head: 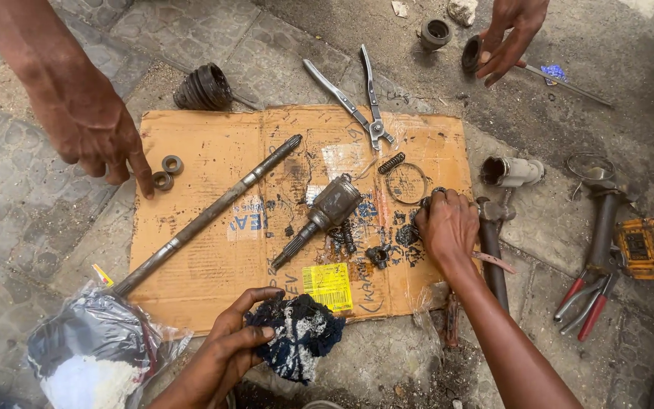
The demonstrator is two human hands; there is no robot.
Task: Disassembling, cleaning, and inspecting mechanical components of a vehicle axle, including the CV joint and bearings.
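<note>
My left hand (225,350) is shut on a dark blue and white rag (302,333) at the near edge of a greasy cardboard sheet (191,144). My right hand (448,227) rests knuckles-up on the sheet's right side. Its fingertips are curled over small dark metal parts beside a wire ring (406,183), and what they grip is hidden. A joint housing with a splined stub (331,208) lies mid-sheet. A long steel shaft (206,216) lies diagonally to its left.
Another person's hand (92,129) points at two small rings (166,173); a second hand (509,38) holds a dark round part. Around the sheet lie a rubber boot (204,87), long pliers (361,98), a hammer (493,257), red-handled pliers (588,295) and a plastic bag (92,348).
</note>
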